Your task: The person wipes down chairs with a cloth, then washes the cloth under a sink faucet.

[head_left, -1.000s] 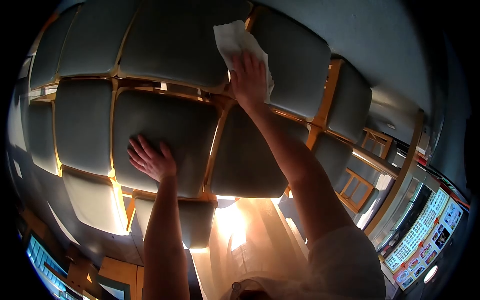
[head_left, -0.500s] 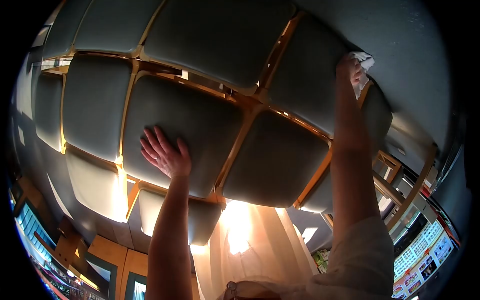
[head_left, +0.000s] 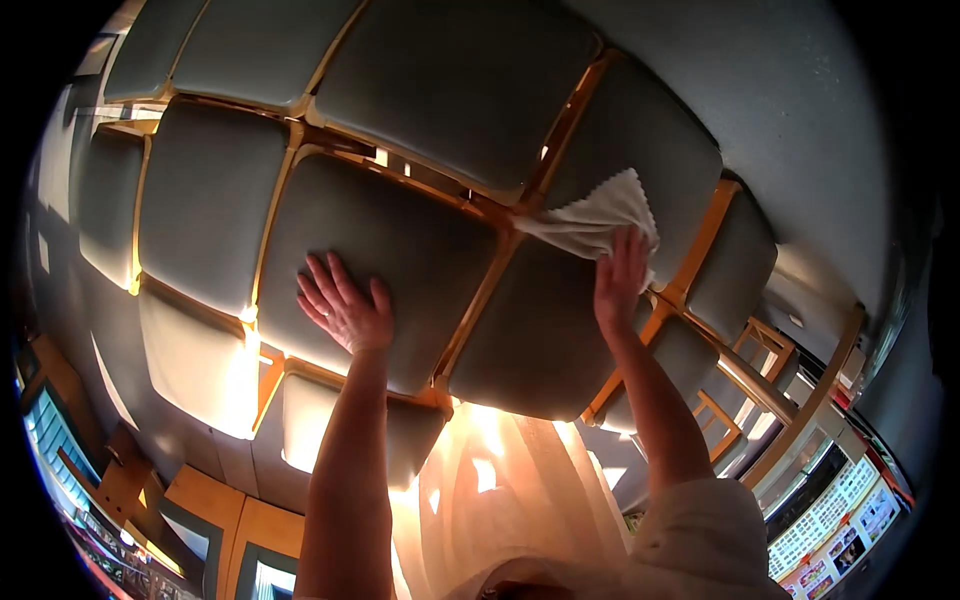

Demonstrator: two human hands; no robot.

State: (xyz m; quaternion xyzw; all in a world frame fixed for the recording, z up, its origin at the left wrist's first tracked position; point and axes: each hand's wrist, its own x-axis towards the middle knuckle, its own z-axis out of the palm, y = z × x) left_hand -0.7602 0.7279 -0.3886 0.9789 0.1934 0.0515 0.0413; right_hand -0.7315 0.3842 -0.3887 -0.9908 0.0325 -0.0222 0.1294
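Note:
My left hand [head_left: 347, 305] lies flat, fingers spread, on a dark grey padded chair seat [head_left: 400, 225] near the middle of the view. Nothing is in it. My right hand [head_left: 622, 270] has hold of a white cloth [head_left: 603, 212] with a scalloped edge. The cloth is partly spread over the far-right seat [head_left: 640, 130] and the wooden gap beside it. Its near part is hidden under my fingers. Just left of my right wrist is another dark seat [head_left: 530, 330].
Several more grey seats with light wooden frames stand edge to edge, among them one at the upper left [head_left: 215, 190]. Sunlight falls on a pale seat [head_left: 200, 355]. Wooden cabinets [head_left: 205, 500] stand at lower left, a wooden chair frame [head_left: 820, 390] at right. Grey floor [head_left: 800, 110] shows beyond.
My right hand has come back nearer and leftward from the far seat edge, and the bunched cloth has fanned out. My left hand stays on its seat.

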